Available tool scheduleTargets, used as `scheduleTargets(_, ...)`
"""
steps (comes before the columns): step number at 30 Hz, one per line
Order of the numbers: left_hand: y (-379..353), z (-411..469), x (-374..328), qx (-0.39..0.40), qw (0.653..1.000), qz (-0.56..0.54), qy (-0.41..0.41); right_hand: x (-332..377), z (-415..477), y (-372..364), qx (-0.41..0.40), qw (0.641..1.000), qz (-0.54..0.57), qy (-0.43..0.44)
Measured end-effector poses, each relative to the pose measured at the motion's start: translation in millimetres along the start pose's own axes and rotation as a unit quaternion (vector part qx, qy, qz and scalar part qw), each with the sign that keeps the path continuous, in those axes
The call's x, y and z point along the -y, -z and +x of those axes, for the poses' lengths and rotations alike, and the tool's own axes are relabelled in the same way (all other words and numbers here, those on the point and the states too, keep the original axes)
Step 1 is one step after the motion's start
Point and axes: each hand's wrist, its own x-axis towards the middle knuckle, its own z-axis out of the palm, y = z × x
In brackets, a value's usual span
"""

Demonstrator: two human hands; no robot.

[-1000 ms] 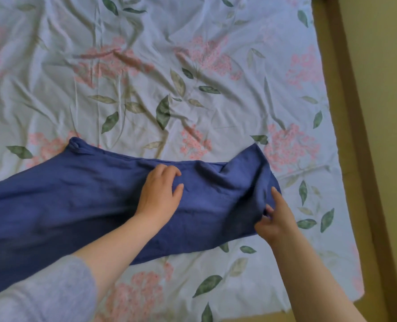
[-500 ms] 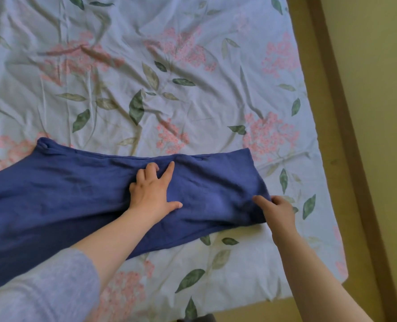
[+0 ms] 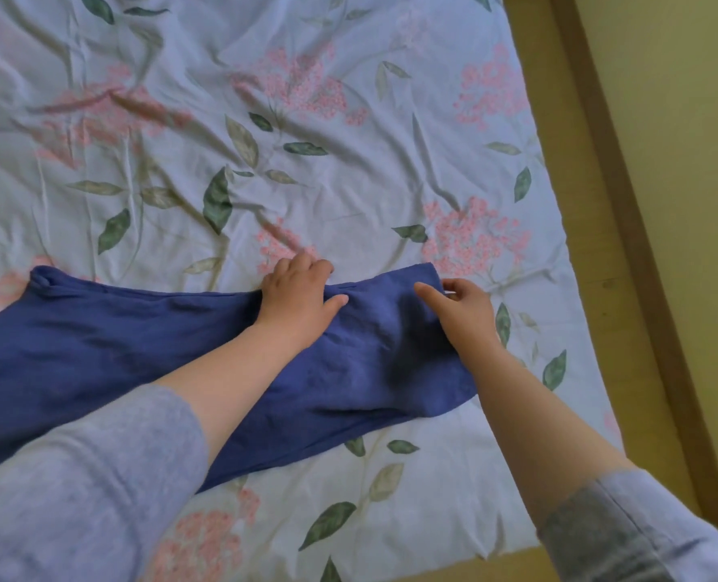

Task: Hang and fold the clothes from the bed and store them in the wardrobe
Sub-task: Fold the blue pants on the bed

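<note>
Garment (image 3: 118, 350), dark blue, lies flat across the near half of the floral sheet (image 3: 349, 182), running from the left edge to near the sheet's right side. My left hand (image 3: 296, 294) rests on it palm down, fingers curled over its far edge. My right hand (image 3: 464, 308) pinches its far right corner, thumb on top of the cloth

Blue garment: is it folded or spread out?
Spread out: the blue garment lies long across the bedsheet, left hand and right hand at one end.
</note>
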Motion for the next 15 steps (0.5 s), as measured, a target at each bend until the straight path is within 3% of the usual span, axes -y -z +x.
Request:
scheduleTargets(5,0,12,-4,0.033,0.999,0.016,0.020,4,15,1,0.061,0.998,0.000,-0.029)
scheduleTargets(10,0,18,-5,-0.021,0.999,0.003,0.031,0,18,4,-0.070,0.997,0.039,0.021)
scheduleTargets(15,-1,24,-15,-0.030,0.998,-0.032,0.046,-16,0,9,-0.063,0.996,0.034,0.046)
